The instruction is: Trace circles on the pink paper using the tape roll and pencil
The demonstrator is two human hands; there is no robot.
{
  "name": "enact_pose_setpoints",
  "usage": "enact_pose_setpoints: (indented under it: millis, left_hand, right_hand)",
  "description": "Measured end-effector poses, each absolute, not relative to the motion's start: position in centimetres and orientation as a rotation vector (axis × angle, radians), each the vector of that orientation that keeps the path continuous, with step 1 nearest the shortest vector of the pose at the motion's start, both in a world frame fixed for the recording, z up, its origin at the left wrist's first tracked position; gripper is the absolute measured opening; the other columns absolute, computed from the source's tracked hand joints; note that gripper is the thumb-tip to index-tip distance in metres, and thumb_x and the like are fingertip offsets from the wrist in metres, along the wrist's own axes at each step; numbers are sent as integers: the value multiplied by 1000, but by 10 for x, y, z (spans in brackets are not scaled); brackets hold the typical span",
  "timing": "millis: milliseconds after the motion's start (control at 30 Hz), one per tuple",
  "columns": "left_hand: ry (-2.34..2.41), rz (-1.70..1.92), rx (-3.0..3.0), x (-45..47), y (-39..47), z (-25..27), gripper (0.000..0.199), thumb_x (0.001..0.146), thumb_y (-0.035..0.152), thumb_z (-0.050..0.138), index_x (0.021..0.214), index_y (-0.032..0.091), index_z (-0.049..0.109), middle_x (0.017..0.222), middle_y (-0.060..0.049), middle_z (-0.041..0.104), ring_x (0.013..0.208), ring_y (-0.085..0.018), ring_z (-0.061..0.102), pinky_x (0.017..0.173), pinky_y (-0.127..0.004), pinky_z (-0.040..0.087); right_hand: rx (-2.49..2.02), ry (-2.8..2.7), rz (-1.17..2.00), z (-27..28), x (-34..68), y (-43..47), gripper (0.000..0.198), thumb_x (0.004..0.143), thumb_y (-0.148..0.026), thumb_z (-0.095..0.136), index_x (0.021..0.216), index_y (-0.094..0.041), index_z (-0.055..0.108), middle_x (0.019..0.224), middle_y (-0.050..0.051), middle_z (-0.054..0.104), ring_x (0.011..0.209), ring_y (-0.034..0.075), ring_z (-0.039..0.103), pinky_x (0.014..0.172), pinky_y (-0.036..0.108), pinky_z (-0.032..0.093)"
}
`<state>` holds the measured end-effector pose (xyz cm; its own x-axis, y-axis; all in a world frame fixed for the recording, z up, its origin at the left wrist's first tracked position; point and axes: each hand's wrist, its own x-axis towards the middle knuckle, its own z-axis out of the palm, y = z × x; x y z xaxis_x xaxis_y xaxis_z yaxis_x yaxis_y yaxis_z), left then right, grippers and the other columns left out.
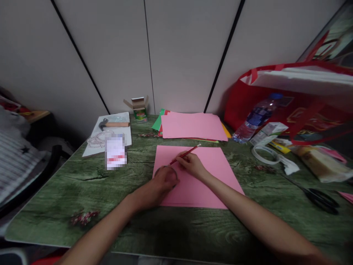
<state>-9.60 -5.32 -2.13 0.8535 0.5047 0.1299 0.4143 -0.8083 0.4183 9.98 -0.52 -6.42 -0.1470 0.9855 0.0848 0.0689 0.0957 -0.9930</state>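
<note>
A sheet of pink paper (204,193) lies on the table before me. My left hand (157,187) rests on its left part, its fingers closed over a round thing with a thin dark rim (172,174). Pink shows inside that rim; the hand hides much of it, so I cannot tell its kind. My right hand (192,164) is closed around a red pencil (188,151), whose eraser end slants up to the right. The pencil's lower end is close to the upper edge of the round thing. Whether the tip touches the paper I cannot tell.
Behind is a stack of coloured paper (193,126). To the left are a hammer (117,124), a blurred-out phone-like thing (116,151) and a small open box (140,112). On the right are a bottle (255,119), white tape (264,156), scissors (321,200) and a red bag (239,99).
</note>
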Motion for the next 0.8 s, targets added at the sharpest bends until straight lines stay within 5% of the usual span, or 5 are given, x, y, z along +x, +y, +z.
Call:
enact_pose_setpoints:
  millis: [133, 800]
  left_hand:
    - [668, 356, 2673, -95, -54, -17, 32, 93, 16, 34, 119, 22, 52, 124, -11, 39, 131, -24, 24, 105, -41, 35]
    - [638, 172, 2682, -93, -40, -1, 25, 87, 19, 50, 109, 22, 61, 117, -10, 48, 107, -22, 48, 92, -35, 44]
  right_hand:
    - [-1135, -1423, 1212, -63, 102, -7, 24, 75, -42, 59, 73, -18, 60, 57, -1, 62, 45, 11, 52, 44, 22, 42]
    - [-1233, -1429, 1134, -65, 116, -25, 29, 77, -47, 56, 75, -18, 62, 49, -3, 54, 43, 12, 52, 41, 22, 41]
